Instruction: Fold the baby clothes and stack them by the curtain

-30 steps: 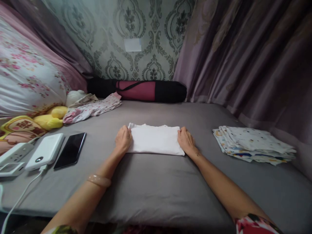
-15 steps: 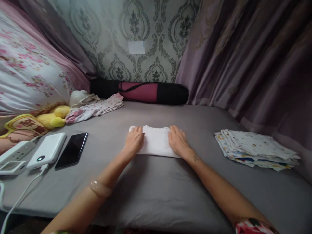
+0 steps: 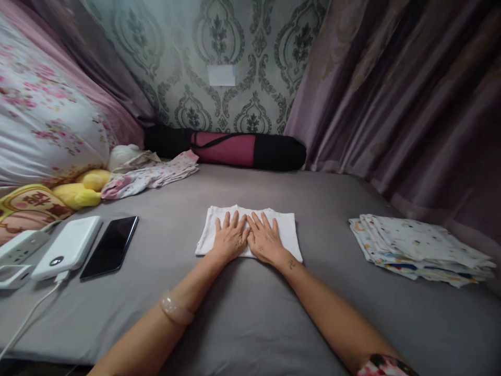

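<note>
A folded white cloth (image 3: 287, 232) lies flat in the middle of the grey bed sheet (image 3: 242, 318). My left hand (image 3: 229, 238) rests palm down on the cloth's middle, fingers stretched out and open. My right hand (image 3: 265, 240) lies right beside it, also flat and open, the two hands touching at the thumbs. Neither hand holds anything. A pale bangle (image 3: 176, 310) sits on my left wrist.
A stack of folded patterned cloths (image 3: 420, 245) lies at the right. A black phone (image 3: 110, 246), a white power bank (image 3: 67, 248) with cable and a power strip (image 3: 19, 245) lie at the left. Yellow plush toy (image 3: 80, 193), loose floral cloths (image 3: 152, 175), a pink-and-black roll bag (image 3: 230, 149) by the wall.
My hands slid from the cloth's left and right ends inward to its middle and now lie flat side by side on it.
</note>
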`<action>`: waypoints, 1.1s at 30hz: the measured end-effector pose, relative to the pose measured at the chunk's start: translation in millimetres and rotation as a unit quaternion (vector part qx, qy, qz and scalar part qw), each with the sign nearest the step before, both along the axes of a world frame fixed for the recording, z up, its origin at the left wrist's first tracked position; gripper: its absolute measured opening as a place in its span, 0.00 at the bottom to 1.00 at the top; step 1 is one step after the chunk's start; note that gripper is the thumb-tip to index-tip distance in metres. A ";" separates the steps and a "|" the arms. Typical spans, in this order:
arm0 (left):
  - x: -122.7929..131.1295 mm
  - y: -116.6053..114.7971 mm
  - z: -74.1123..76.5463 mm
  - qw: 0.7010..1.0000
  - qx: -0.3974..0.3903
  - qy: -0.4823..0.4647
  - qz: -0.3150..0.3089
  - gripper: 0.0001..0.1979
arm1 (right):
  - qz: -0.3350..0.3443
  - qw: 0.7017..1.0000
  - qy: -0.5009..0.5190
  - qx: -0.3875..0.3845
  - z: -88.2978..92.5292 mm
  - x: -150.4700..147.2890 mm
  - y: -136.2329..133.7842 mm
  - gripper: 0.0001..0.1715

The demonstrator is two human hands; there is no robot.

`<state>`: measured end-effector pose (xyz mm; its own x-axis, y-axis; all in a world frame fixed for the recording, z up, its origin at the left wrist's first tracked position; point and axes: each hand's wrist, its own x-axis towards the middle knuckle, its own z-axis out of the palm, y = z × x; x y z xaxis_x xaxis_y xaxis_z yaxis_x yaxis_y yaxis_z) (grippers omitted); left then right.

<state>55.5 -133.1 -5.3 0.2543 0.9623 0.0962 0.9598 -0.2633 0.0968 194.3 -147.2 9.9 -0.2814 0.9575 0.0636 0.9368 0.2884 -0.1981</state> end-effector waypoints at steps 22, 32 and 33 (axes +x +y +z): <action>-12.1 2.0 1.0 1.000 0.004 0.014 0.011 0.32 | -0.033 0.999 -0.002 0.020 -6.4 10.7 -1.6 0.33; -23.0 3.6 -0.2 0.997 0.002 0.037 0.071 0.34 | -0.108 0.994 0.006 0.016 -11.2 13.2 -2.0 0.38; -22.9 4.1 -0.3 0.997 -0.003 0.036 0.071 0.34 | -0.108 0.994 0.006 0.017 -11.7 12.9 -1.8 0.38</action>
<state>32.5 -129.1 -5.7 0.1210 0.9896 0.0774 0.9920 -0.1235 0.0273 207.2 -149.0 -1.7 -0.0677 0.9927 0.1001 0.9751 0.0870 -0.2039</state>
